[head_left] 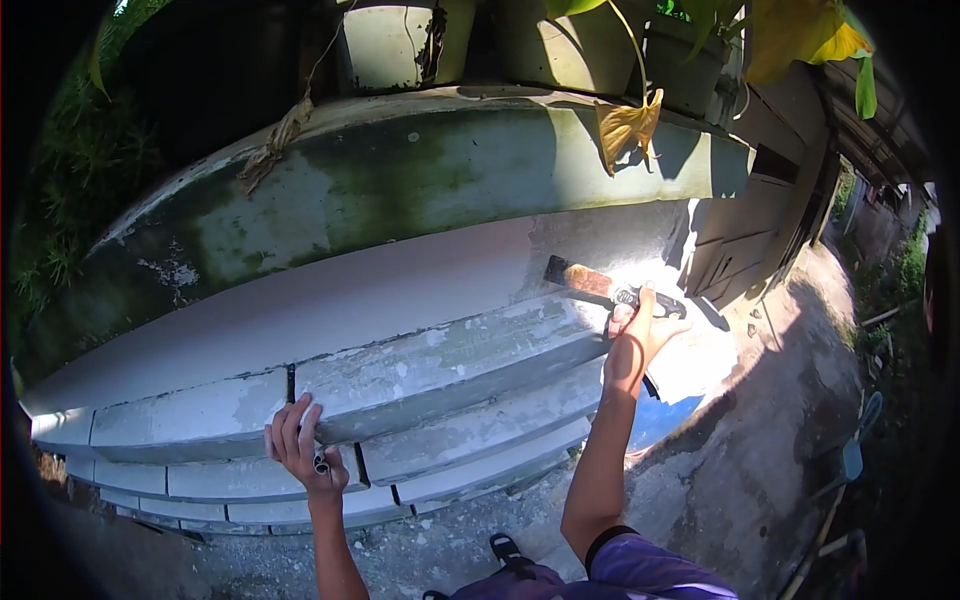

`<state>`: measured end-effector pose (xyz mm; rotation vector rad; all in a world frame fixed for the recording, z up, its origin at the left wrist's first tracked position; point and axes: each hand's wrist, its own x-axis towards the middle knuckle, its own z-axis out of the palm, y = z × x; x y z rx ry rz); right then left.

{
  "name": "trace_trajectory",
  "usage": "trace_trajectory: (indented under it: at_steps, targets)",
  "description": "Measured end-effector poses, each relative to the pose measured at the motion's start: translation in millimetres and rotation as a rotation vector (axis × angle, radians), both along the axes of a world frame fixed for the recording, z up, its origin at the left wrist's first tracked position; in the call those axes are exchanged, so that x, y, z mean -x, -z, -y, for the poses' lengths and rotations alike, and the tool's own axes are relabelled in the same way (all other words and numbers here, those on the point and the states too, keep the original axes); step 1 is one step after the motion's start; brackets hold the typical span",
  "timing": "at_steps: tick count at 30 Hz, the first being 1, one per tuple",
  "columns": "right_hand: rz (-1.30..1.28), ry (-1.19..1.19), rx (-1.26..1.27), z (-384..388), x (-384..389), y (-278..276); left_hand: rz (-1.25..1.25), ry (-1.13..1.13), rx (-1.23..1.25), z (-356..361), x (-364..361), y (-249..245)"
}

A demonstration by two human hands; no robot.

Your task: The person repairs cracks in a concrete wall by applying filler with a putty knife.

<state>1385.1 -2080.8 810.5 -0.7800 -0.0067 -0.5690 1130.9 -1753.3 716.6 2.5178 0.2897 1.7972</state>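
Observation:
In the head view, my right hand (645, 318) is wrapped round the dark handle of a scraper (585, 279). Its flat, rusty brown head has a dark end and points left, in front of the bare grey part of the wall (590, 235). Bright sunlight washes out the area around that hand. My left hand (300, 448) is at the front edge of the upper ledge (440, 360), its fingers curled. A small, dark, ring-shaped end shows between its thumb and fingers; what it belongs to I cannot make out. Patchy, flaking paint covers the ledge.
More stepped ledges (480, 430) lie below. A mossy concrete planter (400, 190) overhangs the wall, with pots (405, 42) and a drooping yellow leaf (628, 125) above. Something blue (660, 420) stands beside my right forearm. Pale flecks dot the ground (440, 560).

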Motion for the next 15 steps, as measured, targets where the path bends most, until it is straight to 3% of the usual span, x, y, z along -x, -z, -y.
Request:
trace_trajectory:
  at_steps: [4,10,12,14,15]
  targets:
    - [-0.160,0.168,0.054,-37,9,-21,0.000,0.001,0.008,1,0,-1]
    - [-0.023,0.096,-0.036,-11,4,-19,-0.003,-0.001,0.016,0,0,1]
    - [-0.129,0.207,0.000,-45,20,-45,-0.006,-0.008,0.017,1,0,0]
    - [-0.059,0.204,0.062,-42,17,-37,-0.009,-0.011,0.015,0,0,1]
    - [-0.014,0.095,0.042,-31,15,-35,-0.009,-0.011,0.017,-1,-2,1]
